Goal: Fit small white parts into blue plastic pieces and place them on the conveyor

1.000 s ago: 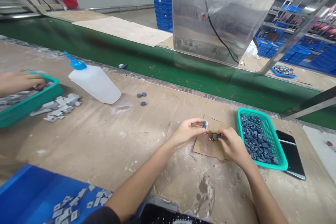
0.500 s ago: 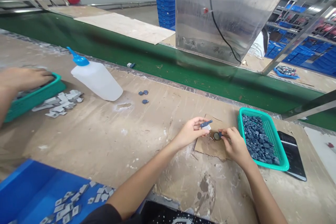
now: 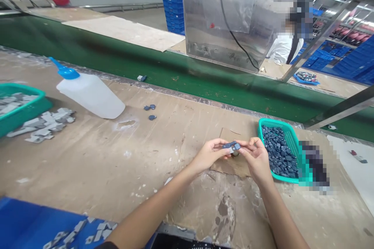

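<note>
Between the thumb and fingers of my left hand [image 3: 210,152] is a small plastic part [image 3: 227,146], pale grey with a dark blue section. My right hand [image 3: 258,158] pinches a small dark blue plastic piece [image 3: 237,146] against that part's right end. Whether the two are joined, I cannot tell. Just below the fingertips, a small round dish [image 3: 235,153] is partly hidden; it rests on a torn cardboard sheet [image 3: 224,167]. To the right of my right hand stands a green basket [image 3: 293,144] full of similar dark blue pieces.
A white squeeze bottle [image 3: 93,95] with a blue spout lies tilted at left. Beside it are a heap of grey parts [image 3: 48,122] and another green basket [image 3: 37,105]. A blue bin [image 3: 26,221] holds grey parts. Beyond the green belt [image 3: 175,74] is a person in white [image 3: 282,48].
My right hand has lifted the dark blue piece from the round dish to the part in my left hand. The other person's hand at the left basket has gone from view.
</note>
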Demonstrator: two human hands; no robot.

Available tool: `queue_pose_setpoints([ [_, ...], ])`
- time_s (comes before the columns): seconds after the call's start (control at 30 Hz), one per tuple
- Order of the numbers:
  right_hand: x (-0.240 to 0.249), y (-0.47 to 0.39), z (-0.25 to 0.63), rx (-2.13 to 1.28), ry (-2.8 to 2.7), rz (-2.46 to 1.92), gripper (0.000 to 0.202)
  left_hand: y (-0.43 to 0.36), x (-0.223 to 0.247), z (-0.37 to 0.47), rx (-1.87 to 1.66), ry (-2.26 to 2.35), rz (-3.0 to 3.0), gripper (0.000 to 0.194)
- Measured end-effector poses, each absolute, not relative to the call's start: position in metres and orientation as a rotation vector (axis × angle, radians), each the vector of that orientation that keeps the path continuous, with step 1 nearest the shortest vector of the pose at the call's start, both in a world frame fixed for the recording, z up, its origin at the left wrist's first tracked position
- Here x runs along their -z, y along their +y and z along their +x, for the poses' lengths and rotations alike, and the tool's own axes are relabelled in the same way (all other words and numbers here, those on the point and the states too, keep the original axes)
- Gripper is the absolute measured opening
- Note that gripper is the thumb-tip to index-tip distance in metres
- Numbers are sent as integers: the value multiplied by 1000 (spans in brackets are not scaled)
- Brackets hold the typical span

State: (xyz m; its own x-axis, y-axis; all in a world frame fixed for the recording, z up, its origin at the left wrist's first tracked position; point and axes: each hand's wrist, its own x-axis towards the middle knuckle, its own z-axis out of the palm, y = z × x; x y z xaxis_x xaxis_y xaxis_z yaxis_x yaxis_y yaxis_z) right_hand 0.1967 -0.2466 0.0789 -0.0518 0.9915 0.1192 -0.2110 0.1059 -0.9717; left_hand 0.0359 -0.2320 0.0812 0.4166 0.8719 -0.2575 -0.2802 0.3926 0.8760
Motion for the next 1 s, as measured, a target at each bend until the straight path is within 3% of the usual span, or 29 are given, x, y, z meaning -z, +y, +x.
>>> queue_pose_setpoints([
  [0.37, -79, -257, 191, -1039, -1424, -1038, 23, -236, -79, 40, -986, 920, 818, 40],
  [0.5, -84, -253, 198, -551, -1955, -1204, 45, -239, -82, 42, -995, 886, 831, 43],
  [0.6, -85, -246, 202, -82, -2253, -1191, 26, -240, -83, 42, -987, 883, 860, 44],
  [0.7, -83, -241, 205, 174, -2374, -1058, 24, -243, -82, 42, -950, 907, 869, 44],
  [0.83, -83, -235, 209, 345, -2401, -898, 29, -242, -83, 43, -882, 916, 903, 44],
  [1.0, -82, -236, 213, 308, -2407, -1017, 32, -235, -95, 39, -819, 936, 1187, 31],
])
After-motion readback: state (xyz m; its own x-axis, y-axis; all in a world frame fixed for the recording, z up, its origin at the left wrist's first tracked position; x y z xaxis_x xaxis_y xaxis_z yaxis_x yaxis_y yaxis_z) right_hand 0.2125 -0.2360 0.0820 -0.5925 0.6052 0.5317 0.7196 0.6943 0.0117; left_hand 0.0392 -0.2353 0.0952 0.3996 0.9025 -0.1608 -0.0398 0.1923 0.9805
